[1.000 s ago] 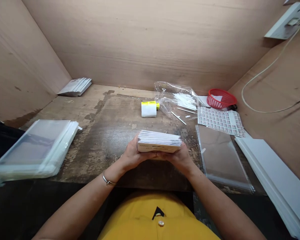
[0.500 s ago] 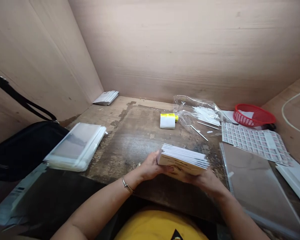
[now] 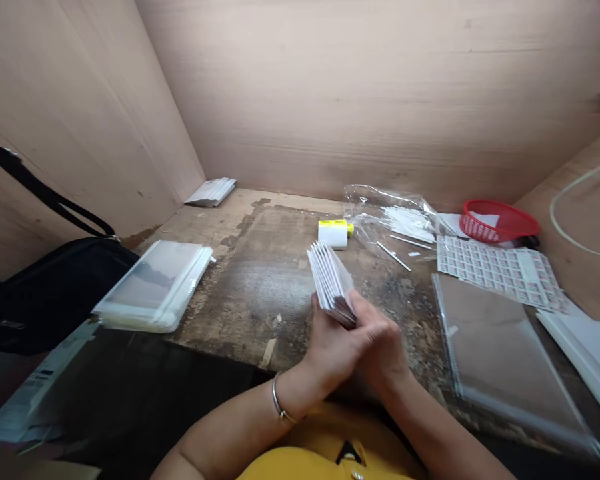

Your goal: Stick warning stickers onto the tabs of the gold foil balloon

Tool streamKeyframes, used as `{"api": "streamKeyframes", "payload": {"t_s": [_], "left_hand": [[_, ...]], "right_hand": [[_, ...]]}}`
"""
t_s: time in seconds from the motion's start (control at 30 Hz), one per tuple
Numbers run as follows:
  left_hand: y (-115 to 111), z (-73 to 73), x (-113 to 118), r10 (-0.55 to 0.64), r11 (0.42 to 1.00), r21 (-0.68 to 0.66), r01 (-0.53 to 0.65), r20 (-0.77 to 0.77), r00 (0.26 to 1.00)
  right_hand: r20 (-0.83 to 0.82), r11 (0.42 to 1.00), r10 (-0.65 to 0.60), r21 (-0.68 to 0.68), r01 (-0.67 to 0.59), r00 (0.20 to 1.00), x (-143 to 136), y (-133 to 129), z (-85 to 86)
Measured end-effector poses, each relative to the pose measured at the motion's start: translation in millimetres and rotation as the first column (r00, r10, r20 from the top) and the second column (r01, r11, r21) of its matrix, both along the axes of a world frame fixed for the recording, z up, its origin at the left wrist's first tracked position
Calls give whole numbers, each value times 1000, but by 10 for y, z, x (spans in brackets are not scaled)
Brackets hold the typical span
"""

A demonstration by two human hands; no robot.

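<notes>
A stack of white cards or thin packets stands on edge between my two hands, held over the near part of the table. My left hand wraps its lower left side, thumb across toward the other hand. On the right side of the stack, my right hand presses close, its fingers partly hidden behind the left hand. Both hands are closed and touch each other. Just beyond the stack lies a yellow bottle with a white label.
Clear plastic sleeves are piled left, near a black bag. Another card stack sits in the back corner. White sticks in a plastic bag, a red basket, sticker sheets and a clear sheet lie right.
The stack has turned from lying flat with its printed front toward me to standing on edge, pointing away. My hands have come together around its near end.
</notes>
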State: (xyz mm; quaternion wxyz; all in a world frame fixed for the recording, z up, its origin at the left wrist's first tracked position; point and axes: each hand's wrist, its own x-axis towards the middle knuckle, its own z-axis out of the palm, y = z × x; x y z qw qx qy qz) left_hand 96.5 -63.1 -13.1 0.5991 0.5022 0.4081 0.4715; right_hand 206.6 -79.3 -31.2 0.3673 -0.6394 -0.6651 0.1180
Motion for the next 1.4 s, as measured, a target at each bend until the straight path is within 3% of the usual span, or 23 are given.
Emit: {"api": "streamKeyframes", "payload": {"t_s": [0.1, 0.17, 0.23, 0.3, 0.37, 0.43, 0.5, 0.53, 0.57, 0.6, 0.67, 0.77, 0.87, 0.97, 1.1, 1.2, 1.33, 1.4], "left_hand": [[43, -130, 60, 113, 990, -89, -110, 27, 993], [131, -276, -41, 110, 989, -105, -108, 14, 994], [215, -421, -220, 60, 988, -139, -61, -13, 998], [267, -513, -423, -32, 986, -167, 27, -25, 999], [287, -519, -590, -166, 972, -171, 161, -14, 986], [295, -445, -685, -304, 939, -165, 300, 0, 953], [304, -328, -711, -432, 891, -155, 427, 0, 902], [308, -269, -708, -484, 866, -142, 479, -2, 875], [308, -218, -700, -513, 853, -115, 509, -2, 859], [305, -179, -690, -513, 856, -71, 511, -2, 859], [285, -148, -668, -410, 910, 51, 411, -17, 912], [257, -202, -623, -211, 951, 199, 235, -134, 968], [286, -286, -560, -248, 926, 224, 303, -246, 937], [350, -307, -527, -344, 896, 208, 393, -234, 909], [367, -247, -539, -417, 878, 169, 448, -186, 889], [304, -230, -507, -432, 899, 29, 436, -92, 897], [149, -320, -322, -474, 864, -174, 472, 34, 880], [58, -377, -180, -491, 827, -258, 500, 102, 865]], "right_hand": [[275, 992, -24, -114, 58, 961, -230, -18, 17], [409, 975, 12, -208, 80, 912, -294, -72, 86], [453, 965, 102, -262, 23, 885, -240, -142, 195], [402, 980, 114, -196, -36, 909, -68, -185, 299], [250, 995, 18, -100, 7, 968, 164, -159, 352], [-44, 980, 36, -192, -44, 998, 366, -78, 332], [-437, 896, 156, -315, -313, 886, 473, -5, 256], [-589, 849, 180, -312, -427, 788, 484, 9, 209], [-680, 839, 172, -279, -468, 713, 471, 4, 161], [-714, 865, 153, -236, -442, 683, 440, -18, 115], [-661, 946, 135, -136, -295, 738, 350, -92, 27], [-560, 983, 154, 0, -185, 814, 232, -180, -128], [-592, 983, 158, 22, -180, 790, 176, -171, -317], [-607, 988, 133, 14, -157, 783, 158, -128, -424], [-663, 982, 104, -52, -184, 741, 187, -193, -283], [-721, 969, 93, -92, -229, 687, 238, -372, -78], [-641, 979, -111, -200, -26, 760, 283, -629, 32], [-653, 970, -205, -234, 64, 729, 316, -710, 0]]}}
